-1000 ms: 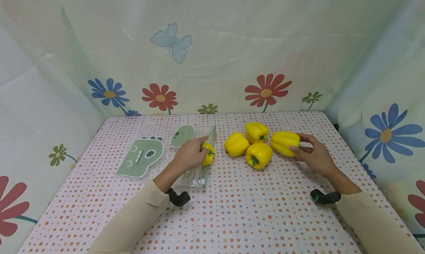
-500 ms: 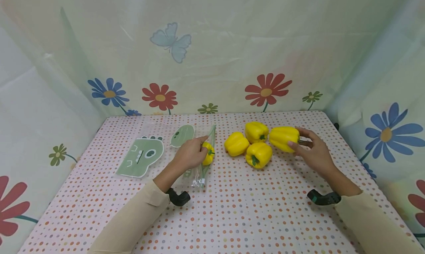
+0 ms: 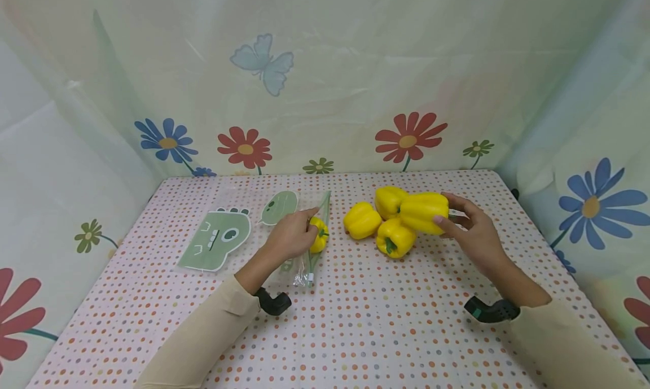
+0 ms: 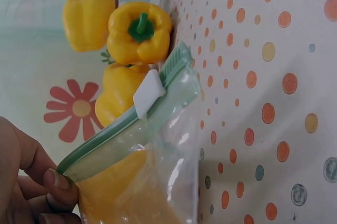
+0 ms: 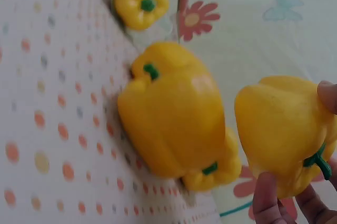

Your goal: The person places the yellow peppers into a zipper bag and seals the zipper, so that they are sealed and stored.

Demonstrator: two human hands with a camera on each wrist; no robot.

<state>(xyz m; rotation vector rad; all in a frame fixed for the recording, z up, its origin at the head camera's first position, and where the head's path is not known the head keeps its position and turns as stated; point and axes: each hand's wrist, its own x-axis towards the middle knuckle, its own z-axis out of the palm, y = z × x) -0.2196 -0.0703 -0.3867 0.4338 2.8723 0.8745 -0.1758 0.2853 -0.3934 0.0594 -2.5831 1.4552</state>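
Observation:
My left hand [image 3: 291, 235] holds the mouth of a clear zip bag [image 4: 179, 129], with thumb and fingers pinching its green zip edge in the left wrist view. A white slider [image 4: 149, 93] sits on that zip. Inside the bag's mouth is a yellow bell pepper [image 3: 318, 237]. My right hand [image 3: 479, 234] grips another yellow bell pepper [image 3: 424, 211] around its stem end, its green stem [image 5: 318, 162] showing between the fingers. This pepper is raised and, in the head view, overlaps the cluster of three peppers [image 3: 395, 238] in the middle.
A flat bag with a green cartoon monster [image 3: 215, 245] lies left of the left hand. The table [image 3: 355, 327] has a dotted cover. Behind it hangs a flowered curtain [image 3: 325, 84]. Black camera mounts [image 3: 274, 303] sit at both wrists.
My right hand has lifted its bell pepper and carried it left toward the three peppers. The left hand and the zip bag have stayed in place.

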